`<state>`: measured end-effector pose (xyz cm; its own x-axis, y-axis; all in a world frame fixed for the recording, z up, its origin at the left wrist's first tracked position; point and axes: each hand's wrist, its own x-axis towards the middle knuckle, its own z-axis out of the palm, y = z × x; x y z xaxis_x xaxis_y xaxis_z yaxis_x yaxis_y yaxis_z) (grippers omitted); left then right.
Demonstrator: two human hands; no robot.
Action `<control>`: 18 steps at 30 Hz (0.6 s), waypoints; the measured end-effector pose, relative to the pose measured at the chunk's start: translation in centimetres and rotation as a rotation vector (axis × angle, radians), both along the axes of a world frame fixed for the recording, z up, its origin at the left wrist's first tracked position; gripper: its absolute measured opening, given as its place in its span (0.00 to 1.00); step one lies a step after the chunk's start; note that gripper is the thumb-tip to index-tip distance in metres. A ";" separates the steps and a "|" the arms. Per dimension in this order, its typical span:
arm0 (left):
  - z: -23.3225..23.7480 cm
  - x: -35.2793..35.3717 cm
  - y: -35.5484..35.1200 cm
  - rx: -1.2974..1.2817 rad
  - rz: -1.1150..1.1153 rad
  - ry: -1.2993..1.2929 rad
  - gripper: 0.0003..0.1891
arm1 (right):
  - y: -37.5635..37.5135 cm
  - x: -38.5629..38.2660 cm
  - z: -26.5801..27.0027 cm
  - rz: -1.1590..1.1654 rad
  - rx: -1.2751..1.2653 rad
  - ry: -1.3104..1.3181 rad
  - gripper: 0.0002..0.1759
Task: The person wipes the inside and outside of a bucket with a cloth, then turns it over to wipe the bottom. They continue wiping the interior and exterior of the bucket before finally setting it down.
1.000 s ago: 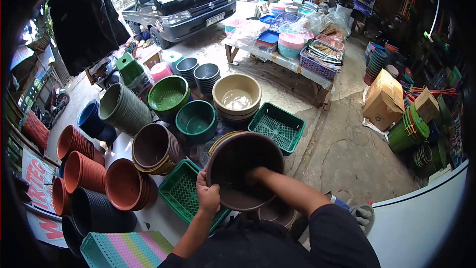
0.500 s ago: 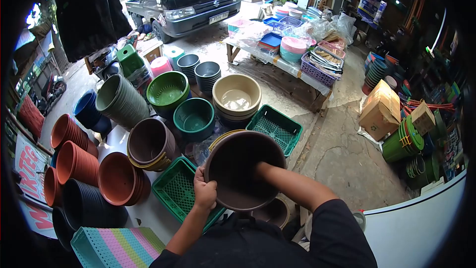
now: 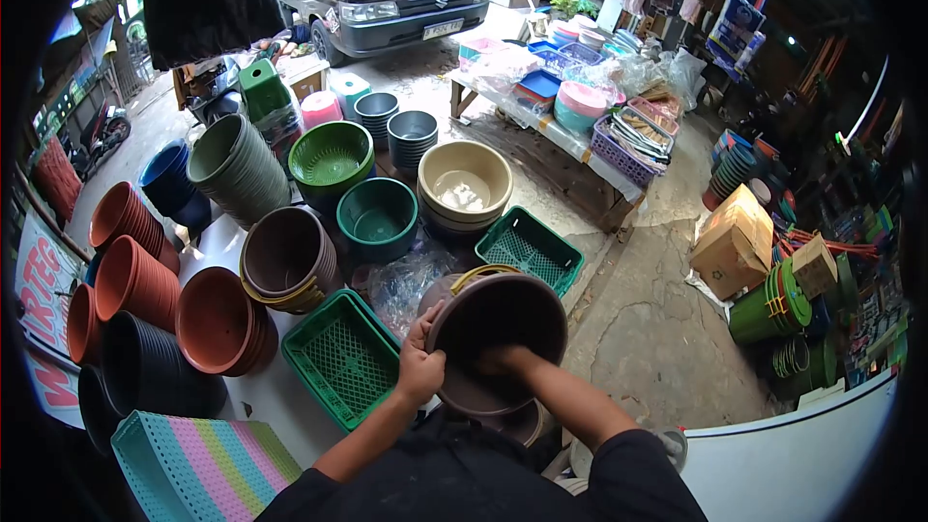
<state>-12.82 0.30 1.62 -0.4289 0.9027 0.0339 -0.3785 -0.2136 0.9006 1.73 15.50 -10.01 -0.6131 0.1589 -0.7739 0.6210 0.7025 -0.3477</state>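
Observation:
A dark brown plastic bucket (image 3: 454,329) is tilted with its mouth toward me, close to my body. My left hand (image 3: 421,360) is closed on its left rim, thumb showing on the near side. My right hand (image 3: 500,360) reaches into the bucket; its fingers are lost in the dark interior. Behind the rim shows a yellow arc (image 3: 483,273), like a handle. A clear plastic bag (image 3: 406,290) lies just beyond. Green mesh baskets (image 3: 343,360) stand to the left of my left hand, and another green basket (image 3: 532,249) sits past the bucket.
Nested brown buckets (image 3: 288,251), terracotta pots (image 3: 217,321) and black pots (image 3: 159,367) crowd the left. Green basins (image 3: 377,219) and cream basins (image 3: 465,184) stand ahead. Farther off are a goods-laden table (image 3: 541,126) and a parked truck (image 3: 406,0). Cardboard boxes (image 3: 735,242) stand right.
My view has shifted. The bucket sits slightly farther right, with my left hand still on its rim. My right hand has moved left inside it. More of the green mesh baskets shows.

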 end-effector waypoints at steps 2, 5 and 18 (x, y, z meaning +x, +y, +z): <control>-0.4 1.2 -0.2 0.026 -0.036 0.062 0.37 | -5.2 -1.2 3.0 -0.400 -0.199 0.138 0.32; -1.0 3.1 -1.4 0.000 -0.066 0.098 0.37 | -9.9 -2.8 1.2 -0.891 -0.644 0.963 0.30; -4.9 5.2 -2.1 -0.030 0.050 -0.041 0.29 | -5.6 -2.7 8.8 -2.148 -0.655 1.675 0.31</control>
